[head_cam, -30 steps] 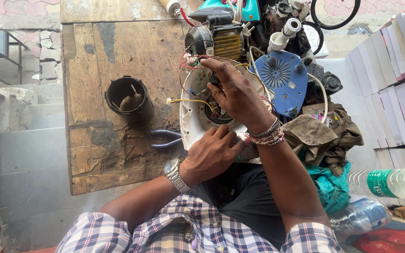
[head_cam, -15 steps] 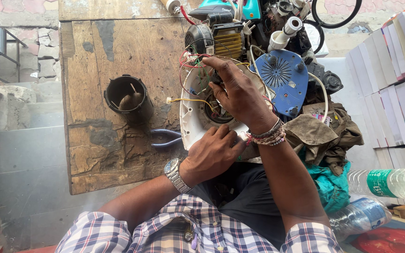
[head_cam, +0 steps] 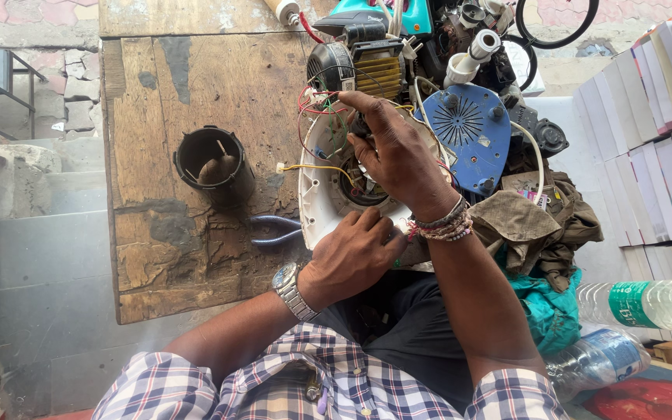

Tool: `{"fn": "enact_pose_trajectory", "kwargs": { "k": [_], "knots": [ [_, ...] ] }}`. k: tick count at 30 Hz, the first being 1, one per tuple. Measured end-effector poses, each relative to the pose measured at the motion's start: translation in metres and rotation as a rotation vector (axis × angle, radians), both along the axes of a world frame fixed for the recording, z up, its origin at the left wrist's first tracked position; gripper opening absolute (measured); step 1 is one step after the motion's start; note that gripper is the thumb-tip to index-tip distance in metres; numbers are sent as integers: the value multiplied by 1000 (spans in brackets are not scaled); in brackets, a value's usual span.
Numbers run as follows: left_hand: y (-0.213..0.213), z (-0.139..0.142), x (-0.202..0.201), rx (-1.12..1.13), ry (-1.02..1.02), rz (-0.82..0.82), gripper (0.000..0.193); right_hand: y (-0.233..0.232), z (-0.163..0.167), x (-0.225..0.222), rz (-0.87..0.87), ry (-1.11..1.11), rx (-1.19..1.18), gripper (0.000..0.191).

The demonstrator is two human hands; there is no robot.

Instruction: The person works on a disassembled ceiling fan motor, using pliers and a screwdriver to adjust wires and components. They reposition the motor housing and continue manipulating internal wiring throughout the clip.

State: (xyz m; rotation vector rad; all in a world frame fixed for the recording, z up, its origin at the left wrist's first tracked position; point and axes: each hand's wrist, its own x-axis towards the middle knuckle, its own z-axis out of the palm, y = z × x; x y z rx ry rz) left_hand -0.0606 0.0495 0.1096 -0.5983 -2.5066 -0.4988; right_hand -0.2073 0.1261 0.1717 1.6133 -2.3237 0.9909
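An opened white plastic appliance housing (head_cam: 316,187) with loose red and yellow wires lies at the near edge of a worn wooden bench (head_cam: 173,101). My left hand (head_cam: 351,260), a steel watch on its wrist, grips the housing's near rim. My right hand (head_cam: 398,159), with bead bracelets on the wrist, reaches into the housing's middle, fingers curled over the dark round part and the wires. What the fingertips hold is hidden.
A black cup (head_cam: 213,167) with small tools stands left of the housing; blue-handled pliers (head_cam: 278,230) lie beside it. A blue vented cover (head_cam: 472,136), a motor (head_cam: 359,66), rags (head_cam: 534,225), stacked books (head_cam: 655,148) and plastic bottles (head_cam: 643,303) crowd the right.
Both hands stay on the housing; the right hand's fingers have shifted slightly among the wires. The view has drifted a little.
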Motion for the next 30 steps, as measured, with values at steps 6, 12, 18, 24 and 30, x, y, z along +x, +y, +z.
{"fn": "enact_pose_trajectory", "kwargs": {
  "k": [6,12,18,24,30],
  "knots": [
    [0,1,1,4,7,5,14,1,2,0,-19,0,6,56],
    [-1,2,1,7,-5,-2,14,1,2,0,-11,19,-13,56],
    [-1,2,1,15,-6,-8,15,2,-2,-2,-107,-67,-46,59],
    [-1,3,1,-1,-7,-2,15,4,-5,-7,-140,-66,-137,59],
    [0,3,1,-11,-11,4,16,4,-6,-8,-136,-53,-111,59]
  ]
}}
